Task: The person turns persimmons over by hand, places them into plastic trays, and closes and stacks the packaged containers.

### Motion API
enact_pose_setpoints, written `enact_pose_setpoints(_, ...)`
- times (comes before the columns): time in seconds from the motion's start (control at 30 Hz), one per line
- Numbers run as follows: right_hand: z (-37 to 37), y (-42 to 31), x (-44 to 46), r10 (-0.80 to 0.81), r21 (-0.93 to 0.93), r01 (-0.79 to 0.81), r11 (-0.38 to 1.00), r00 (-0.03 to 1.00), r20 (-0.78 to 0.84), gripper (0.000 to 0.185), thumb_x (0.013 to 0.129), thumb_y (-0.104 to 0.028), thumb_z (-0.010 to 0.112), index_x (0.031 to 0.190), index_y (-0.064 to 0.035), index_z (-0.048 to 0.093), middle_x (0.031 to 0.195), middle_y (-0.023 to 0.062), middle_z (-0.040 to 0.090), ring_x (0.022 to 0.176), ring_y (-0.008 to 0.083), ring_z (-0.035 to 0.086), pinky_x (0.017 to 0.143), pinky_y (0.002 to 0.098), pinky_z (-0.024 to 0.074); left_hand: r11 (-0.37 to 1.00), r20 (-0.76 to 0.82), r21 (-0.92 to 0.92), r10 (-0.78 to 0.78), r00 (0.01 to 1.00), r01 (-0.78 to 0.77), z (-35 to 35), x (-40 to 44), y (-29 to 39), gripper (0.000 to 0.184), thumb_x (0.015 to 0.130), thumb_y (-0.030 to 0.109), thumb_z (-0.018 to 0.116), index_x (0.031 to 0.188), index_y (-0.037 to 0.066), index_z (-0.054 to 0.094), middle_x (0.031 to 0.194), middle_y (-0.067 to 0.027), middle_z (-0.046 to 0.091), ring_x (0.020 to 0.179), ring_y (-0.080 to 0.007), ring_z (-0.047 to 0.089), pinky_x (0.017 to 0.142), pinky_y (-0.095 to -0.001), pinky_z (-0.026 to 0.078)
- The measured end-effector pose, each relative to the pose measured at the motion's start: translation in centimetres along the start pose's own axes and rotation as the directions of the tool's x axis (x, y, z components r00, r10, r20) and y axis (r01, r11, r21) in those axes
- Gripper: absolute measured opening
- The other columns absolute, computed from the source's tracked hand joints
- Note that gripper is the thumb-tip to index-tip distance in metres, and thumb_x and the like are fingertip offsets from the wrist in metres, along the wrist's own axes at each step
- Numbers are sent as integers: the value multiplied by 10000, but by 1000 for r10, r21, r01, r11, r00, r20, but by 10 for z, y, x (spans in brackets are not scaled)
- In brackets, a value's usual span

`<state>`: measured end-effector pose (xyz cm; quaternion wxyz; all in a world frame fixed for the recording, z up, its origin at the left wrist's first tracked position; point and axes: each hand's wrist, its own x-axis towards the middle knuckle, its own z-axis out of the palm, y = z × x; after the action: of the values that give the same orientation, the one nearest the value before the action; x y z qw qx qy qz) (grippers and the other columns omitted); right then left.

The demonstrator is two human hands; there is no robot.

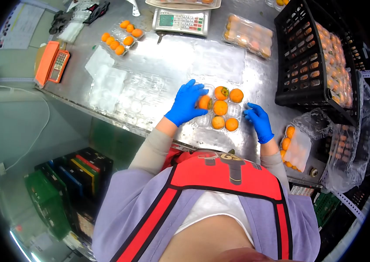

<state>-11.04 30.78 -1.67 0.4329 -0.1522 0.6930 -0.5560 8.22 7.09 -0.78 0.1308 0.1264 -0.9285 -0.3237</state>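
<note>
Both hands wear blue gloves. My left hand (188, 104) has its fingers curved around an orange fruit (204, 102) at the left side of a clear plastic tray (234, 110). In the tray sit several more orange fruits (220, 108), one with its green leafy top showing; some cups hold no fruit. Just right of the tray, my right hand (259, 121) is held with fingers apart and nothing between them. Left of my left hand, stacked clear plastic trays (139, 94) lie on the metal table (167, 54).
A scale (181, 22) stands at the back beside a closed fruit pack (249, 36). An orange scale (53, 64) and a part-filled tray (121, 38) are left. Black crate (300, 61) with packs stands right, above a pack (295, 148) and plastic bags (346, 161).
</note>
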Motion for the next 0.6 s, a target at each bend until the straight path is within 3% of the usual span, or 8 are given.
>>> enact_pose_setpoints(0.03,1,-4,-1,-3,2,3,1000,1000,2,310,860,-103,562,1155,-10,547,896,53,619,756,95,562,700,219,461,991,-39,-130,-27,999,22,-5,1,4,601,658,311,765,1203,175,552,1285,-92,490,1276,-346,336,1040,-452,291)
enact_pose_setpoints(0.07,3,-10,-3,-47,5,47,999,999,-21,337,861,-114,564,1184,-21,540,918,47,623,780,92,561,710,214,451,992,-40,-125,-26,999,21,-11,1,9,601,658,311,765,1203,175,552,1285,-92,490,1276,-346,336,1040,-452,291)
enact_pose_setpoints(0.13,7,-19,-6,-94,8,94,996,995,-45,364,862,-125,566,1213,-32,534,940,42,627,805,89,561,720,210,440,869,-85,-496,-47,995,-1,-24,2,28,560,723,296,728,1203,75,541,1276,-82,500,1239,-276,406,1039,-399,315)
enact_pose_setpoints(0.17,9,-23,-6,-134,-19,134,991,991,-5,362,865,-109,562,1217,-29,531,958,44,622,835,96,564,744,217,445,870,-87,-494,-45,995,-4,-32,3,42,560,723,296,728,1203,75,541,1276,-82,500,1239,-276,406,1039,-399,315)
enact_pose_setpoints(0.23,15,-34,-7,-176,-47,178,983,984,36,360,869,-93,558,1221,-27,528,976,47,616,865,103,568,768,224,450,277,88,-951,-181,979,137,-44,4,67,613,773,358,680,1253,30,488,1319,-91,459,1244,-233,405,1048,-369,306)
enact_pose_setpoints(0.27,22,-42,-9,-218,-18,220,975,973,77,359,867,-77,561,1221,-25,527,985,49,614,890,109,570,797,233,451,277,86,-951,-181,980,135,-41,3,69,613,773,358,680,1253,30,488,1319,-91,459,1244,-233,405,1048,-369,306)
enact_pose_setpoints(0.33,35,-60,-18,-244,13,244,970,961,131,363,862,-33,562,1222,-20,524,1022,59,605,957,126,570,875,257,444,-76,71,-995,-179,981,58,-35,2,72,697,809,449,622,1311,12,413,1347,-113,424,1243,-229,408,1051,-367,301)
enact_pose_setpoints(0.6,57,-91,-36,-276,57,270,961,929,246,378,861,-36,550,1236,-18,505,1079,78,595,1003,134,556,898,273,435,-367,200,-926,-276,940,89,-37,1,94,712,847,576,494,1305,38,402,1324,-124,435,1216,-246,433,1025,-374,349)
